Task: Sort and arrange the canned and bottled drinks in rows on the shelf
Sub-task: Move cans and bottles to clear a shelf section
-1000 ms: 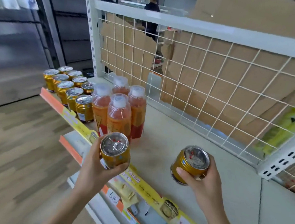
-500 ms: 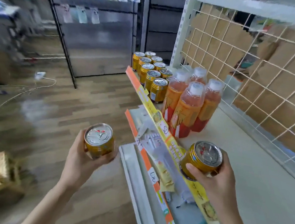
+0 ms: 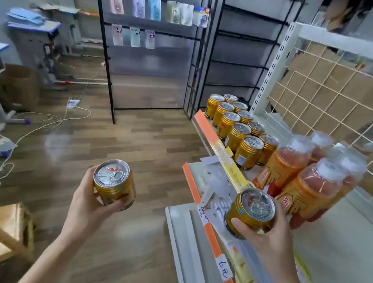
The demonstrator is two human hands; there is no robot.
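Near: left hand (image 3: 86, 203) grasps a gold can (image 3: 113, 184) above the floor (image 3: 137, 135), left of the shelf (image 3: 341, 256); right hand (image 3: 268, 236) grasps a second can (image 3: 252, 211) over the shelf's front edge. Beyond: bottles (image 3: 306, 189), then rowed cans (image 3: 238, 128). Step: carrying; next, probably, standing both in those rows.

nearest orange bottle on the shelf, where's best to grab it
Around its upper body, below the cap, coming from the open near-right side. The nearest orange bottle stands upright with other bottles crowding its left and back, while bare shelf lies to its right.
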